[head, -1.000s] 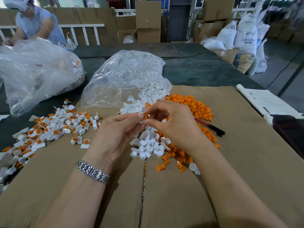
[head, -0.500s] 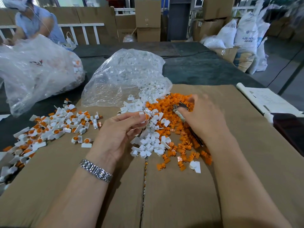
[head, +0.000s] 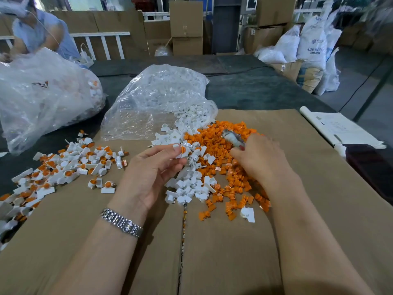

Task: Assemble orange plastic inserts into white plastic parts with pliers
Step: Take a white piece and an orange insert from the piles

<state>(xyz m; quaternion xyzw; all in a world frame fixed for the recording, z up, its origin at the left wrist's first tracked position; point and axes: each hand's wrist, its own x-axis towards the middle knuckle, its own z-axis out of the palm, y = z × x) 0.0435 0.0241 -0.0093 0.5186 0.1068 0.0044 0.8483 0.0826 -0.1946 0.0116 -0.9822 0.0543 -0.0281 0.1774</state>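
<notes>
Left grip: my left hand (head: 153, 173) pinches a white part (head: 181, 153) with an orange insert (head: 183, 149) seated, above the tabletop (head: 319, 199) pile.
Right grip: my right hand (head: 260, 159) is wrapped round the pliers (head: 232, 138).
Risk: squeezing off-centre could cock or crack the insert.

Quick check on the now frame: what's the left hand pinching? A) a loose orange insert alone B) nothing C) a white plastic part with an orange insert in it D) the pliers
C: the left hand pinches a white plastic part with an orange insert seated in it, between thumb and fingertips, while the right hand grips the blurred metal pliers over the orange pile.
</notes>
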